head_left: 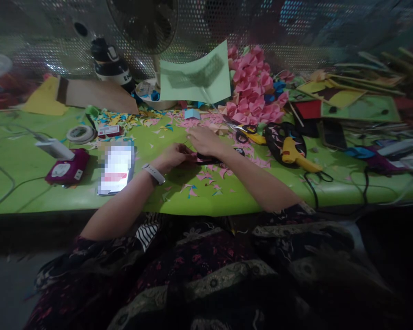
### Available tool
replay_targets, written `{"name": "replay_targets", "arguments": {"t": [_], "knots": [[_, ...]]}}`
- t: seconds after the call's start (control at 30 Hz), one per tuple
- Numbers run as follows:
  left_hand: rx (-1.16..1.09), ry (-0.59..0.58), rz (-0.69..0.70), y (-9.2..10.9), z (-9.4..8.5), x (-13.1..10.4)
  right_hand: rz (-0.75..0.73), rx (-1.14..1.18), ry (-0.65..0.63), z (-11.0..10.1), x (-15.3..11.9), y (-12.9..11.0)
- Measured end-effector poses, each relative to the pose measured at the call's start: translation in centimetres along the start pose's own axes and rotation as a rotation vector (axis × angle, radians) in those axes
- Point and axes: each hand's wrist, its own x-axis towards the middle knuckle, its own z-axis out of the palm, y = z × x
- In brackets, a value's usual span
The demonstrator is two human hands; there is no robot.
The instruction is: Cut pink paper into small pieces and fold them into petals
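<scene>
My left hand (174, 156), with a pale watch on its wrist, has its fingers curled around the end of a small dark object (206, 160) lying on the green table (37, 192). My right hand (204, 140) lies flat on the table just beyond it, its palm over pink paper scraps (211, 173). What the dark object is stays unclear. A pile of folded pink paper shapes (253, 87) rises at the back of the table.
A lit phone (116, 168) lies left of my hands. Farther left are a magenta case (67, 167), a tape roll (80, 134) and a white charger (53, 148). A yellow glue gun (296, 153), scissors (248, 133), a light green sheet (194, 75) and a fan (147, 23) stand nearby.
</scene>
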Motion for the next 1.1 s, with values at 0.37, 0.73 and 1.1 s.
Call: {"name": "replay_targets", "arguments": {"t": [0.37,0.73,1.1], "knots": [[-0.012,-0.017,0.023,0.0,0.0,0.0,0.079,-0.006,0.009,-0.6,-0.4,-0.7],[-0.012,-0.004,0.025,-0.2,0.0,-0.1,0.100,-0.010,0.001,-1.1,-0.7,-1.1],[-0.010,-0.012,0.034,0.1,0.1,-0.3,0.102,-0.008,-0.003,-1.1,-0.7,-1.0]]}}
